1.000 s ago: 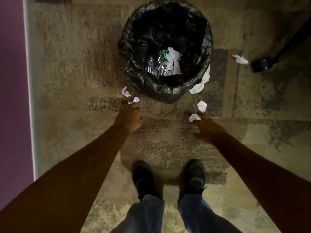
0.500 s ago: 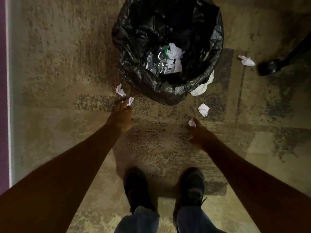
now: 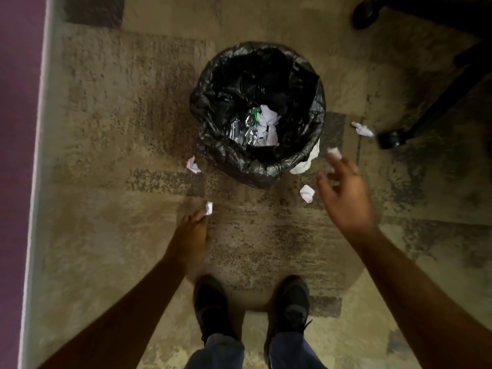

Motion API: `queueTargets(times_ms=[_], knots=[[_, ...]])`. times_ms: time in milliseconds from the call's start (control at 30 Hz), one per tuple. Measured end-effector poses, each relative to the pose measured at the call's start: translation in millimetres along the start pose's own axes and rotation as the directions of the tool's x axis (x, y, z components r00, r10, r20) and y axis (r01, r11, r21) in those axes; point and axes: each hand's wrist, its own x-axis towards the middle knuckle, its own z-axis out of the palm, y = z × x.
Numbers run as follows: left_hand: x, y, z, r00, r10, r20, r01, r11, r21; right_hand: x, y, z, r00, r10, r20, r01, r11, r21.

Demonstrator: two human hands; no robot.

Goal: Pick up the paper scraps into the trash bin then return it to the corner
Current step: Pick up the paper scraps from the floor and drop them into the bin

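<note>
A trash bin (image 3: 207,107) lined with a black bag stands on the carpet ahead of my feet, with crumpled paper and foil inside. My left hand (image 3: 192,235) pinches a small white paper scrap (image 3: 209,208) at its fingertips, below and left of the bin. My right hand (image 3: 344,198) is raised to the right of the bin, blurred, with a white scrap (image 3: 334,153) at its fingertips. Loose scraps lie on the floor: one left of the bin (image 3: 193,165), one by its front right (image 3: 307,193), one farther right (image 3: 362,128).
An office chair's base with black casters (image 3: 391,138) stands at the upper right. A purple wall with a pale baseboard (image 3: 37,145) runs down the left side. My two dark shoes (image 3: 213,307) stand on the patterned carpet below the bin.
Both hands have closed on a scrap and lifted off the floor. The right hand rose up and to the right beside the bin. The view pulled back higher above the bin.
</note>
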Motion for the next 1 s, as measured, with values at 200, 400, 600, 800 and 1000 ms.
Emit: queueTargets(times_ms=[200,400,600,800,1000], knots=[[-54.0,6.8,-29.4,0.952,0.078,-0.297,-0.132,0.977,-0.166,35.7,-94.8,-10.6,0.981,-0.173,0.093,0.165,0.982,0.09],[-71.0,52.0,-107.6,0.786,0.065,-0.615,-0.303,0.908,-0.291,45.6,-100.0,9.0,0.98,-0.087,0.178,0.05,0.978,0.201],[-35.1,99.4,-176.7,0.74,0.224,-0.634,-0.336,0.94,-0.061,-27.1,-47.9,-1.7,0.999,0.046,-0.027,-0.035,0.95,0.311],[17.5,135.5,-208.9,0.923,0.204,-0.325,-0.196,0.979,0.058,-73.4,12.4,5.4,0.96,0.276,0.053,-0.278,0.907,0.315],[3.9,91.6,-194.6,0.753,-0.002,-0.658,-0.223,0.94,-0.258,-53.5,41.7,18.4,0.929,0.348,0.128,-0.365,0.919,0.149]])
